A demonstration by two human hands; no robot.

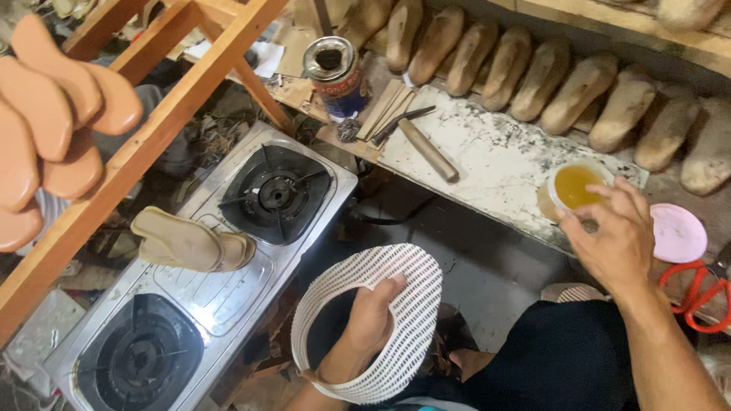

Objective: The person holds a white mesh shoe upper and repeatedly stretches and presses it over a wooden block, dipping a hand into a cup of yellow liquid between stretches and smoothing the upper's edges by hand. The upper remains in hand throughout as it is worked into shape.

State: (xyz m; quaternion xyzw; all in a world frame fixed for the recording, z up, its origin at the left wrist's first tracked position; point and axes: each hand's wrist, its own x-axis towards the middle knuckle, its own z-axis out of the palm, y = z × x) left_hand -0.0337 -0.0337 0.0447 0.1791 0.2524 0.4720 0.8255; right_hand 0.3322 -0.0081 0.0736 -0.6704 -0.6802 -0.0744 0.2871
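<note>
My left hand (371, 313) grips a curved white mesh shoe upper (415, 304), my arm passing through its loop above my lap. My right hand (613, 236) reaches to a small white cup of amber liquid (576, 186) on the speckled white board (487, 156), fingers at the cup's near rim; whether they hold anything is not visible. A pink round lid (677, 232) lies just right of that hand.
A two-burner steel stove (221, 251) stands at left with tan insoles (190, 243) on its middle. An open tin can (335, 76), a knife and wooden stick (426, 148) lie behind. Shoe lasts (533, 76) line the back. Red scissors (697, 293) at right; wooden frame (145, 144) upper left.
</note>
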